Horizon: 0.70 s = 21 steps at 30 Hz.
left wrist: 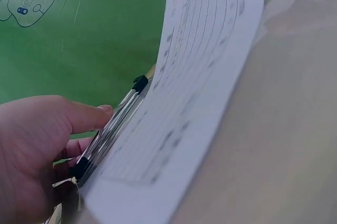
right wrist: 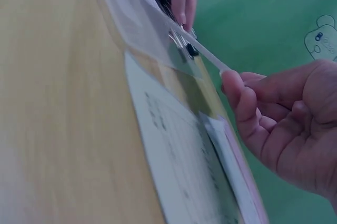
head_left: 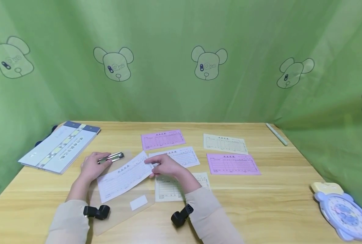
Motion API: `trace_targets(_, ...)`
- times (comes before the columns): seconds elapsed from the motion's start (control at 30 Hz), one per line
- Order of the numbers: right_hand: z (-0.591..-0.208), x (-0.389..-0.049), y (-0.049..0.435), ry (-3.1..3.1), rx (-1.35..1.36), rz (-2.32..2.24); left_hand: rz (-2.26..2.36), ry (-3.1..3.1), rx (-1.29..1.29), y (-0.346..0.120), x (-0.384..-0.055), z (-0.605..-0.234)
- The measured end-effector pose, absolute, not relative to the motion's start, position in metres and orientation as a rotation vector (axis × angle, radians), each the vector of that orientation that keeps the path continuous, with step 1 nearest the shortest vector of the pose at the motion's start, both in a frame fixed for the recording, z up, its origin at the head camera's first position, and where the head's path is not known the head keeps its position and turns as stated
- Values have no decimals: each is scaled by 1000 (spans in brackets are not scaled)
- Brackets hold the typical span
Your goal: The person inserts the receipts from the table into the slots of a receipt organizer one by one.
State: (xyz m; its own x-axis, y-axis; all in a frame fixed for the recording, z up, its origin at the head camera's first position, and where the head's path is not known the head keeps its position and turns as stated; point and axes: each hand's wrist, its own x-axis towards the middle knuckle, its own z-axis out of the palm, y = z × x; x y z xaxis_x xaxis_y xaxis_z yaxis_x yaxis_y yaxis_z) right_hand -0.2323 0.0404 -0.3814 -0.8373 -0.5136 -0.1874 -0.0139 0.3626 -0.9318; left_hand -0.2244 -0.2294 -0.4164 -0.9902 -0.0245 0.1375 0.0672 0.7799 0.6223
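A clear clipboard (head_left: 119, 210) with a small white label lies slanted at the front left, its metal clip (head_left: 116, 156) at the far end. My left hand (head_left: 91, 166) holds that clip, the thumb over it and the other fingers below, as the left wrist view shows. Above the board, a white printed form (head_left: 124, 179) slopes and bends. My right hand (head_left: 168, 167) pinches the form's right edge between thumb and fingers; the form's left end hangs low over the board beside the clip.
Right of the board lie a pale green form (head_left: 168, 191), another white form (head_left: 181, 157) and a pink form (head_left: 163, 139). Farther right are a second pink form (head_left: 234, 164), a green one (head_left: 225, 143), a pen (head_left: 277, 135) and a blue clock (head_left: 348, 215). A folder (head_left: 58, 149) lies left.
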Motion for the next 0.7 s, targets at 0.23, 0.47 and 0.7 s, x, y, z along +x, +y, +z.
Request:
trace_targets(0.23,-390,-227,19,2169,-337,-1611,-983,-2825,-41,-229,-224,-416)
trace_targets(0.47,-397,-224,7,2179,-269,-1689,-951,-2824,-48,-227,-222,-416)
trace_targets(0.7,-404,-224,0,2164,-268,-1764,-900,-2808,-68,-225,-223,-415)
